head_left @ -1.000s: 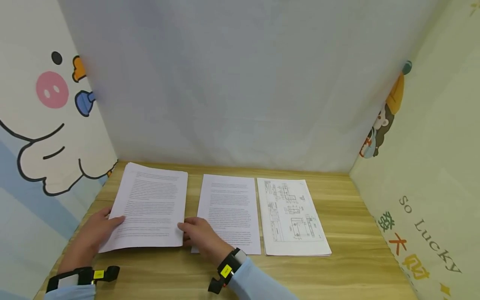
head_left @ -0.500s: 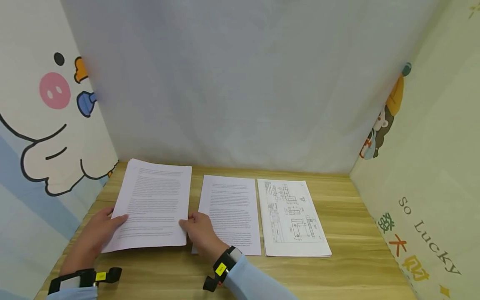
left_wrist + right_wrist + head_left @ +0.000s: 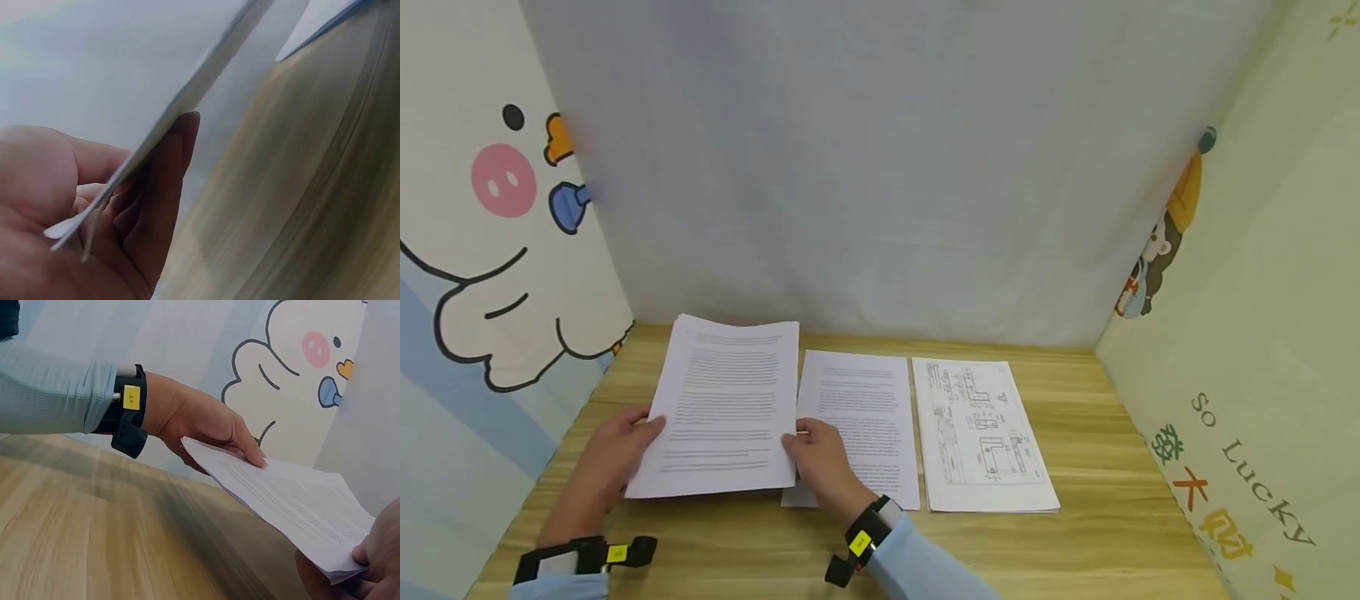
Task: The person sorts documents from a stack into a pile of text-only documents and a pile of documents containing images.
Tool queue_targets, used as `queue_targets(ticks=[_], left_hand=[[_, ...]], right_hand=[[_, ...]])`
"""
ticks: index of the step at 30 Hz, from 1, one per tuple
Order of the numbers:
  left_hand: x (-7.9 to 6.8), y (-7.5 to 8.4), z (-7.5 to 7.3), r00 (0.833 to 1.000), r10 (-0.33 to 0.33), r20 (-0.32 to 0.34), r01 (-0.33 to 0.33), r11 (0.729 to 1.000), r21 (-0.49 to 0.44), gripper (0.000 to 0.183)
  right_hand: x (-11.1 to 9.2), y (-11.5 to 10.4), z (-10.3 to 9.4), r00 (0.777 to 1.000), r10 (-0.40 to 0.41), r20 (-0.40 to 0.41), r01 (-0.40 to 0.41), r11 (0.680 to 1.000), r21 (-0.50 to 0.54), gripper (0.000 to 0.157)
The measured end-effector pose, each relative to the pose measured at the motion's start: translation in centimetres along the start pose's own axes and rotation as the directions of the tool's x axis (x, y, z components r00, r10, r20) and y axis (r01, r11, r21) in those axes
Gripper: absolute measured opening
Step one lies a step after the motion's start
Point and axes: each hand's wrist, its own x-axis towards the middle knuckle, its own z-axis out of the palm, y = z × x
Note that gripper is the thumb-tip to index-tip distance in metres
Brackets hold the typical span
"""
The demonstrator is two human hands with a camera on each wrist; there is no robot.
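A stack of printed sheets (image 3: 730, 400) is held up off the table between both hands, slightly bowed. My left hand (image 3: 625, 450) grips its left edge, thumb on top; in the left wrist view that hand (image 3: 125, 200) has its fingers beneath the sheets (image 3: 181, 103). At the right edge, my right hand (image 3: 823, 458) pinches the stack, thumb above and fingers below, as the right wrist view shows of the hand (image 3: 381, 556). Partly behind the right hand lies a second text pile (image 3: 868, 400) on the table.
To the right of the text pile lies a pile of sheets with technical drawings (image 3: 985, 433). The wooden table (image 3: 1112, 500) runs back to a grey curtain (image 3: 880, 183). Cartoon-printed panels stand at left (image 3: 490, 275) and right (image 3: 1247, 350). Both wrists wear dark straps.
The held stack has risen and shifted to the right, with both hands moving along with it. Its right edge now overlaps the second text pile's left side. The two piles on the table stay put.
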Motion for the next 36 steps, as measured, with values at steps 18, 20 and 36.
queue_targets(ticks=[18, 20, 36], left_hand=[[-0.4, 2.5, 8.7, 0.993, 0.115, 0.016, -0.113, 0.987, -0.112, 0.056], [-0.3, 2.7, 9.7, 0.993, 0.117, 0.019, -0.115, 0.987, -0.110, 0.055], [0.3, 4.0, 14.8, 0.991, 0.133, 0.028, -0.130, 0.988, -0.089, 0.049]], right_hand=[[-1.4, 1.3, -9.0, 0.994, -0.091, -0.061, 0.082, 0.988, -0.130, 0.030], [-1.7, 1.5, -9.9, 0.993, -0.098, -0.064, 0.088, 0.985, -0.149, 0.030], [-3.3, 2.6, -14.0, 0.977, -0.094, -0.189, 0.048, 0.971, -0.234, 0.031]])
